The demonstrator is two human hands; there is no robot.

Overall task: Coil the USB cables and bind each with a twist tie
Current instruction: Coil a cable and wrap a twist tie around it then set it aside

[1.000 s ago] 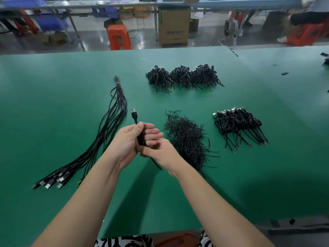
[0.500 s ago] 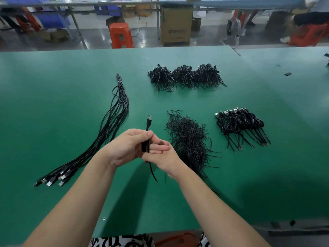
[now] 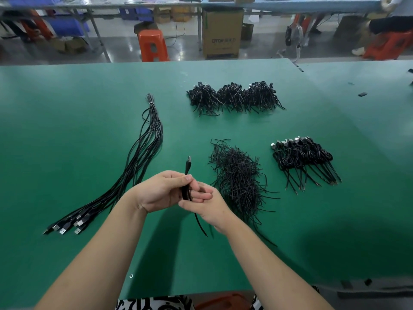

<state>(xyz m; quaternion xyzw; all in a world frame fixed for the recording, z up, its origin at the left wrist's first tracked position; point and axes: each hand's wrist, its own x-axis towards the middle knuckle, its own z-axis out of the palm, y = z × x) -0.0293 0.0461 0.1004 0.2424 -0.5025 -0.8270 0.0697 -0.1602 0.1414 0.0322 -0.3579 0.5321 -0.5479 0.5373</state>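
Both hands meet above the green desk (image 3: 67,130): the left hand (image 3: 161,191) grips a folded black USB cable (image 3: 187,173) between thumb and fingers, plug end poking up, while the right hand (image 3: 206,206) pinches the same bundle from below, a loose tail dangling toward the desk. Uncoiled cables (image 3: 138,162) lie to the left, the twist tie pile (image 3: 237,175) just right, and bound coils (image 3: 301,157) farther right.

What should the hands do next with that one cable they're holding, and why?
Probably reach to the loose twist ties for one. The left hand grips the folded cable, plug sticking up, the right hand steadies it, a tail hangs below, and no tie shows on it.
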